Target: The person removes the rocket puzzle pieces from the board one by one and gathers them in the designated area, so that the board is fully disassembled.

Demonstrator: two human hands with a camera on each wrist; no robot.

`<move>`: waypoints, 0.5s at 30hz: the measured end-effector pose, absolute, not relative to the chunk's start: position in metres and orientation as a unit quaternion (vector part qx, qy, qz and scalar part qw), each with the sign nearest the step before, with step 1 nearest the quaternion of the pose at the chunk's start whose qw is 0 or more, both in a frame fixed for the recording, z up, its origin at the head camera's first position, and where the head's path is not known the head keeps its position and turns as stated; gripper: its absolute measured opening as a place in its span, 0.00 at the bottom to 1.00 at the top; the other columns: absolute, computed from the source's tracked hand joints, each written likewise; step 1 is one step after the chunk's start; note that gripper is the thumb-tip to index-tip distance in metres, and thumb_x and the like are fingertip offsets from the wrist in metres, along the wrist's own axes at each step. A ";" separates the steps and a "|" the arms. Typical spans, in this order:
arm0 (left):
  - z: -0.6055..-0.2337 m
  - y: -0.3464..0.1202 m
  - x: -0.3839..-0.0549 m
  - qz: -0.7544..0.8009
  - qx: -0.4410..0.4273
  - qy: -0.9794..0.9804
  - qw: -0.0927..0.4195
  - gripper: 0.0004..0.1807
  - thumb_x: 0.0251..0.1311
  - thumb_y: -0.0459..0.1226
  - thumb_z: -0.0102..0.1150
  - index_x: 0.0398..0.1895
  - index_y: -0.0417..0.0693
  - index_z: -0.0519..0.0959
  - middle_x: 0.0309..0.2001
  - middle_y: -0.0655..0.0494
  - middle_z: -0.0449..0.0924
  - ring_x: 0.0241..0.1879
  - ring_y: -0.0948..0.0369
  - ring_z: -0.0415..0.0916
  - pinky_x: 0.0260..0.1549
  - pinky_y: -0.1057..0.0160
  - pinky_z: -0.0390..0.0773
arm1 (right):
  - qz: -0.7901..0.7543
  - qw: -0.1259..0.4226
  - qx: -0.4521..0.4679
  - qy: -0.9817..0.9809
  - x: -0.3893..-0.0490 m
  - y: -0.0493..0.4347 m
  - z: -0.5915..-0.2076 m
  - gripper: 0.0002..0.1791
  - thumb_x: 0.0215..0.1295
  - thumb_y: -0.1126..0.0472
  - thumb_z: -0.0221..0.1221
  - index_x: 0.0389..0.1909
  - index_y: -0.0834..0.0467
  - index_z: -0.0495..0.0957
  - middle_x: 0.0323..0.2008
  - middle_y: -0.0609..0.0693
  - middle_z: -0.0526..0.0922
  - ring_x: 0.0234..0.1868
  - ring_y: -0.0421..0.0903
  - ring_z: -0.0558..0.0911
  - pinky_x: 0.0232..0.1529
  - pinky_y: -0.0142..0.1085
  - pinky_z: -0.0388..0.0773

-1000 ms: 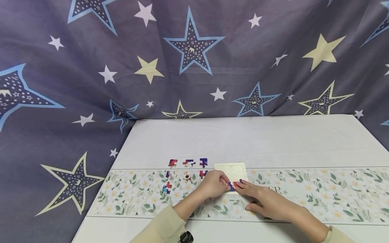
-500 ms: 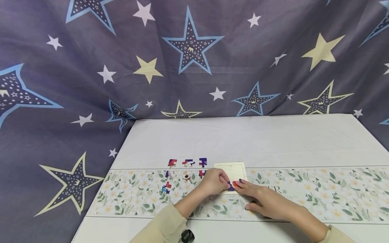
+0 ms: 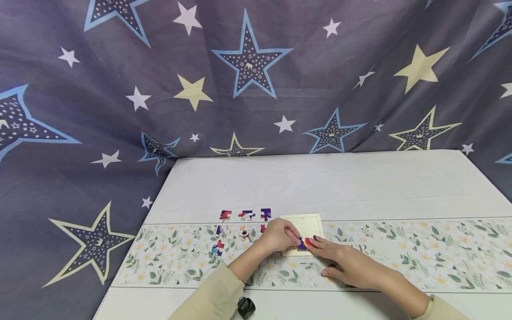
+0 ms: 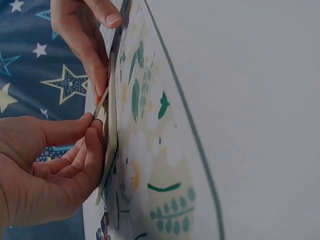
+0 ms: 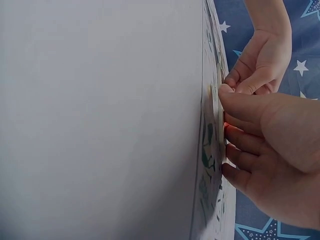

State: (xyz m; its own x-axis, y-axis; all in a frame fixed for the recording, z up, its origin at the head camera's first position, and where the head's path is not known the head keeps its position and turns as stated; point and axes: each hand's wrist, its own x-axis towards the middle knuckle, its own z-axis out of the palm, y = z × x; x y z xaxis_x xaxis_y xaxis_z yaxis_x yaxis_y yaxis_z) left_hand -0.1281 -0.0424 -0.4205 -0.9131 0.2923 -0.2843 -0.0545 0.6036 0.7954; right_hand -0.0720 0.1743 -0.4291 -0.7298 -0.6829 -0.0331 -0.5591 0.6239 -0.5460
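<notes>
In the head view, a pale puzzle tray (image 3: pixel 301 219) lies flat on the table's floral band. My left hand (image 3: pixel 278 236) is over its left side and pinches a purple jigsaw piece (image 3: pixel 302 244) between thumb and forefinger. In the left wrist view that piece shows as a thin edge, tilted off the tray. My right hand (image 3: pixel 354 266) lies at the tray's lower right, fingers extended, fingertips touching a red and purple jigsaw piece (image 3: pixel 309 241). Part of the tray is hidden beneath both hands.
Several loose jigsaw pieces lie left of the tray, among them a red one (image 3: pixel 226 215), a dark purple one (image 3: pixel 266 214) and a blue-red one (image 3: pixel 218 248). A starry curtain (image 3: pixel 256 111) hangs behind the white table (image 3: pixel 320 182).
My left hand has shifted slightly up and left, and the purple piece it pinches now looks more tilted. My right hand has stayed nearly still. The head view has drifted a little.
</notes>
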 end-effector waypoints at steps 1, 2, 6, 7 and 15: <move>-0.421 -0.043 -0.129 0.441 0.068 0.873 0.198 0.04 0.50 0.31 0.70 0.26 0.41 0.82 0.21 0.52 0.83 0.17 0.67 0.72 0.17 0.72 0.69 | -0.259 0.120 -0.348 0.893 -0.072 0.174 -0.429 0.32 0.63 0.54 0.60 0.69 0.53 0.65 0.72 0.51 0.63 0.72 0.54 0.64 0.62 0.51 0.70; -0.422 -0.044 -0.130 0.443 0.069 0.872 0.199 0.04 0.50 0.30 0.69 0.26 0.41 0.82 0.21 0.51 0.83 0.17 0.67 0.72 0.17 0.72 0.69 | -0.258 0.120 -0.350 0.893 -0.072 0.174 -0.429 0.32 0.63 0.54 0.60 0.69 0.53 0.66 0.72 0.51 0.63 0.72 0.54 0.64 0.62 0.51 0.70; -0.420 -0.052 -0.135 0.458 0.063 0.866 0.188 0.03 0.51 0.28 0.67 0.28 0.39 0.82 0.22 0.51 0.83 0.19 0.64 0.74 0.17 0.72 0.71 | -0.255 0.111 -0.365 0.889 -0.072 0.173 -0.430 0.31 0.64 0.52 0.59 0.68 0.56 0.67 0.71 0.52 0.65 0.71 0.56 0.65 0.62 0.51 0.71; -0.419 -0.055 -0.136 0.463 0.060 0.866 0.181 0.03 0.52 0.28 0.66 0.29 0.39 0.82 0.22 0.50 0.82 0.19 0.62 0.75 0.17 0.72 0.71 | -0.253 0.107 -0.368 0.888 -0.072 0.173 -0.429 0.31 0.65 0.52 0.59 0.67 0.56 0.67 0.71 0.53 0.65 0.71 0.56 0.65 0.61 0.51 0.71; -0.406 -0.082 -0.148 0.469 0.054 0.870 0.145 0.04 0.54 0.30 0.64 0.34 0.40 0.82 0.26 0.48 0.84 0.23 0.62 0.79 0.23 0.69 0.75 | -0.249 0.110 -0.368 0.889 -0.072 0.175 -0.429 0.31 0.66 0.49 0.57 0.68 0.55 0.67 0.71 0.53 0.64 0.71 0.56 0.65 0.61 0.51 0.71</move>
State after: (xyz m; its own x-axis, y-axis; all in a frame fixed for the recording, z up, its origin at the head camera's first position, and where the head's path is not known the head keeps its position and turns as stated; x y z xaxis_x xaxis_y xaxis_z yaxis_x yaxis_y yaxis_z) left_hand -0.1484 -0.0816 -0.4055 -0.9522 0.2291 -0.2020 -0.0430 0.5543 0.8312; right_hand -0.0721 0.1753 -0.4288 -0.7058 -0.7083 -0.0116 -0.5991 0.6056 -0.5237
